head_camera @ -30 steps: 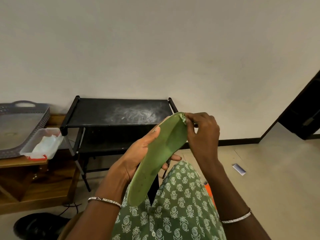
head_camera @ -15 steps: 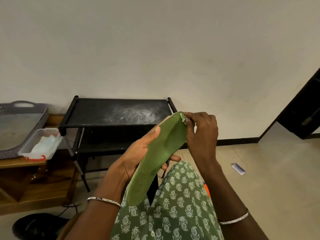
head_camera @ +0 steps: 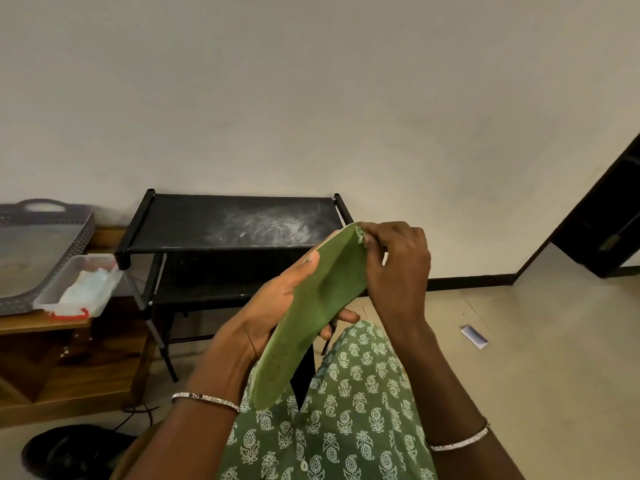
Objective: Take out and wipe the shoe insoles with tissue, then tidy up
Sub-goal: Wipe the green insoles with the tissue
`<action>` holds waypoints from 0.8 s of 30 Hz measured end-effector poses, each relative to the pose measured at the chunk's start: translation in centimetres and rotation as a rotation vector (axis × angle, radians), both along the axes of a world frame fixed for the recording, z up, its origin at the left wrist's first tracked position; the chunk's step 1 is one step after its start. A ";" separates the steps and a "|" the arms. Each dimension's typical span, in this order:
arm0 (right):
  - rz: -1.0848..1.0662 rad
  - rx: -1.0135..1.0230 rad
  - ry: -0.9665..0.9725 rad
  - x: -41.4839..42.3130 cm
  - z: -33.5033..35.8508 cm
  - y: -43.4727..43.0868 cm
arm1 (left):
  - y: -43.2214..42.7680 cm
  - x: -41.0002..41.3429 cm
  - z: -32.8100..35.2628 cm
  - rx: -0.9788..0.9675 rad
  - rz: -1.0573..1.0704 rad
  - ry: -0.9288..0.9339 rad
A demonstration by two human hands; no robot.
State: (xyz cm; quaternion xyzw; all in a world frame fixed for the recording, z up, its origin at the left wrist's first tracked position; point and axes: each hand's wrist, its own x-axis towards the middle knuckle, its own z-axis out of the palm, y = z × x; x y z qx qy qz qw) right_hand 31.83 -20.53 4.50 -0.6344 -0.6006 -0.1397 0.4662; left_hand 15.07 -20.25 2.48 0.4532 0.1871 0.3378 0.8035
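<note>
A green insole (head_camera: 311, 317) is held up in the air over the person's lap, in the middle of the view. It slants from lower left to upper right, its smooth green face towards the camera and a pale edge showing along the upper left side. The left hand (head_camera: 266, 313) grips it around the middle from the left: the thumb lies along the near edge and the fingers wrap behind, their tips showing on the far side. The right hand (head_camera: 398, 265) pinches the upper tip of the insole, fingers bunched closed on a small frayed bit at that end. Each wrist wears a thin silver bangle. Below the hands is the person's green garment (head_camera: 346, 417), printed with white paisley shapes.

Behind the insole, against a plain pale wall, stands a black two-tier rack (head_camera: 194, 223); its top shelf is smeared with white dust. To the left is a wooden desk (head_camera: 31, 327). On it rests a clear plastic box (head_camera: 52, 292) with a red clip, holding pale crumpled tissue (head_camera: 86, 289), and just behind the box sits a grey perforated tray (head_camera: 34, 244) with a handle. A black shoe (head_camera: 76, 452) lies on the floor (head_camera: 536, 375) at the lower left, under the desk's corner. A small white slip of paper (head_camera: 474, 337) lies on the beige floor to the right, well apart from the hands. A dark doorway (head_camera: 606, 220) fills the far right edge.
</note>
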 end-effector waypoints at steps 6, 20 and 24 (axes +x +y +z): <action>0.117 0.067 -0.032 -2.3 0.1 -0.9 | -0.1 0.0 0.1 -0.004 0.024 -0.036; 0.106 0.063 -0.038 -2.5 -1.0 -1.3 | 0.1 -0.4 -0.3 0.005 0.034 -0.038; -0.028 0.016 0.006 -0.1 -0.6 0.2 | 0.3 -0.4 -0.4 0.002 0.012 -0.034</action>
